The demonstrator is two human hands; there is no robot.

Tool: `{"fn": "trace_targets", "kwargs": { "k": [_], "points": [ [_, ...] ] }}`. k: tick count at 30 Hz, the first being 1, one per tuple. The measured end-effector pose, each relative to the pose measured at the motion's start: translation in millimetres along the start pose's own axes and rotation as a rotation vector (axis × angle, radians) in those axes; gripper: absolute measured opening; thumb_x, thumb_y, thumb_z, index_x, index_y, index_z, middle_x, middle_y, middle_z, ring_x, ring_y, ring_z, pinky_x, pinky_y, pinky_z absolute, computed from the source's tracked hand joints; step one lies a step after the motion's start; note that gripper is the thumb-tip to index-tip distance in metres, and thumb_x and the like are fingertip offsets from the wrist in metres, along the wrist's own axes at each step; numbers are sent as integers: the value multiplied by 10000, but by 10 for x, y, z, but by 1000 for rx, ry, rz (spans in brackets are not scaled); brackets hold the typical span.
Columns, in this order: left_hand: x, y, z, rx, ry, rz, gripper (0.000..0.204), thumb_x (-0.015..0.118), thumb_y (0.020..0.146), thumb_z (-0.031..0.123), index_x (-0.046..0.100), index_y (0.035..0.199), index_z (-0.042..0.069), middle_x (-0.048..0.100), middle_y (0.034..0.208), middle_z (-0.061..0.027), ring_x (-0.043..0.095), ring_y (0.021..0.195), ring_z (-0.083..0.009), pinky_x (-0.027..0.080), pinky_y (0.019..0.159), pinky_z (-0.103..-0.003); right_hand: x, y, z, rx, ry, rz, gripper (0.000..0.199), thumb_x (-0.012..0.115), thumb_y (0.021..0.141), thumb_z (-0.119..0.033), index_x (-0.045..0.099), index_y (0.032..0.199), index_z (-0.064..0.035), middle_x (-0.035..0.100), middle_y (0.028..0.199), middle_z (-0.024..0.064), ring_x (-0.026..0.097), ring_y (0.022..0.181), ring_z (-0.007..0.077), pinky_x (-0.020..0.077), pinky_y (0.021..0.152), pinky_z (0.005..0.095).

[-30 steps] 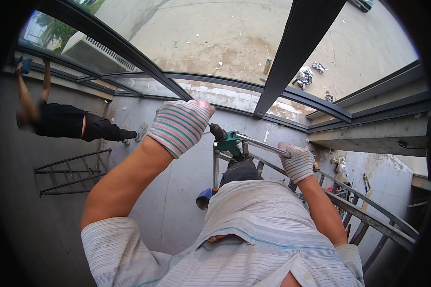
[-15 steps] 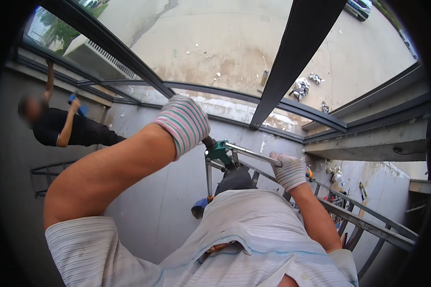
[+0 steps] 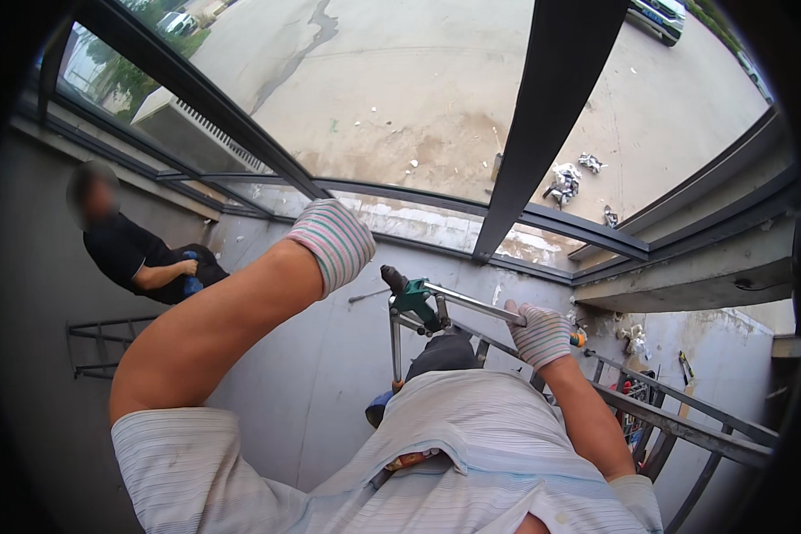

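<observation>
My right hand (image 3: 541, 335), in a striped knit glove, grips one long metal arm of a lever hand riveter (image 3: 415, 299). The riveter has a green head and a dark nose pointing up and left; an orange grip end (image 3: 578, 339) shows beyond my hand. Its other arm hangs down in front of my shirt. My left hand (image 3: 334, 245), in a matching glove, is raised up and left of the nose, apart from it, near the dark window frame (image 3: 307, 182). Its fingers curl away from view, so what they hold is hidden.
Metal ladder rails (image 3: 676, 423) run beside my right arm, with tools below. Another person (image 3: 142, 245) in black stands at the left, holding something blue, behind a second metal frame (image 3: 98, 343). A thin rod (image 3: 369, 295) lies on the grey floor. A dark mullion (image 3: 547, 125) rises ahead.
My left hand has drawn away from the riveter's nose. The other person has lowered the raised arm and shifted nearer. My view has tilted slightly; my right hand keeps its grip.
</observation>
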State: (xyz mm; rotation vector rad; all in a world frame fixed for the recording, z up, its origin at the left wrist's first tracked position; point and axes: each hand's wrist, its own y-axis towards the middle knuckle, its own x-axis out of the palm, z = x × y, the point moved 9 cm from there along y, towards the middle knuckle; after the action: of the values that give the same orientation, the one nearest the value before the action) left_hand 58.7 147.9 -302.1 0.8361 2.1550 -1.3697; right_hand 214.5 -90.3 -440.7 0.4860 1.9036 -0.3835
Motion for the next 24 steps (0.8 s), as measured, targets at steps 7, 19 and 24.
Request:
{"fn": "trace_targets", "kwargs": {
  "k": [7,19,24],
  "points": [
    [83,-79,115,6,-10,-71,179,738,817,115,802,980,77,772,894,-121,758,896,-294,587,704,-423,79,-11,-52,-2,13,-63,492,549,1027,-427,663,712,-66,657,662,202,668,649,408,540,635,494],
    [-48,15,168,98,6,-14,153,591,923,111,697,927,1,736,770,-164,755,771,-337,582,666,-446,93,18,32,37,-7,-77,487,552,1027,-422,668,720,-63,656,661,204,666,645,411,543,636,493],
    [-32,48,169,93,9,-36,153,598,920,113,708,934,7,740,779,-165,758,778,-338,586,664,-444,66,18,11,43,15,-74,487,562,1022,-414,661,704,-59,652,655,206,658,633,418,540,634,496]
  ]
}}
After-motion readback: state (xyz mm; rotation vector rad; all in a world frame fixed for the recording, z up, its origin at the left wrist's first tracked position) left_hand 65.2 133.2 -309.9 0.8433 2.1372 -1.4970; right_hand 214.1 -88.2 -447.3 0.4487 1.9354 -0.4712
